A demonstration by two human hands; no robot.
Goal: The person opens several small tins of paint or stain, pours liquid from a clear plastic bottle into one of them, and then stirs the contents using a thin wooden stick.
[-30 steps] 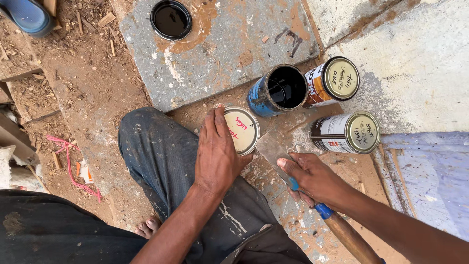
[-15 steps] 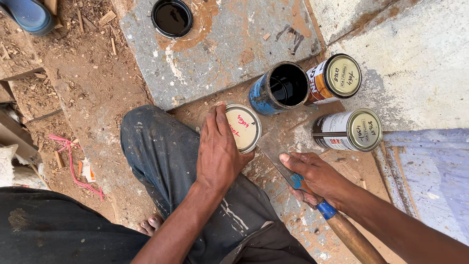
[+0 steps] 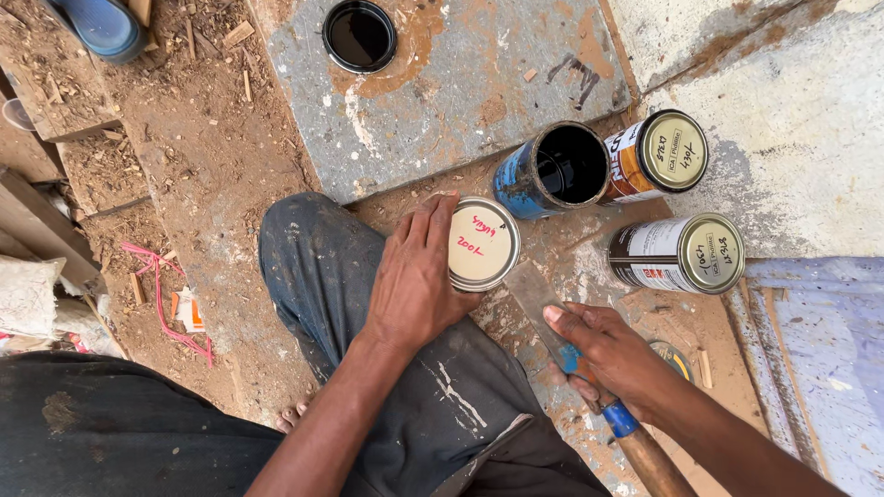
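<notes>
Head view: left hand (image 3: 419,281) at frame centre, fingers wrapped around the side of a sealed cream-lidded can (image 3: 482,244) standing by the knee; right hand (image 3: 610,354) lower right, fingers closed on a blue-collared, wood-handled chisel (image 3: 552,317), blade tip lying just beside the can's rim, not visibly under it. Lid looks fully seated, so prying seems not yet started. 2 more sealed cans (image 3: 677,253) lie right of centre, 1 open blue can (image 3: 557,170) above them, a loose black lid (image 3: 359,35) at top on the grey slab (image 3: 460,101).
</notes>
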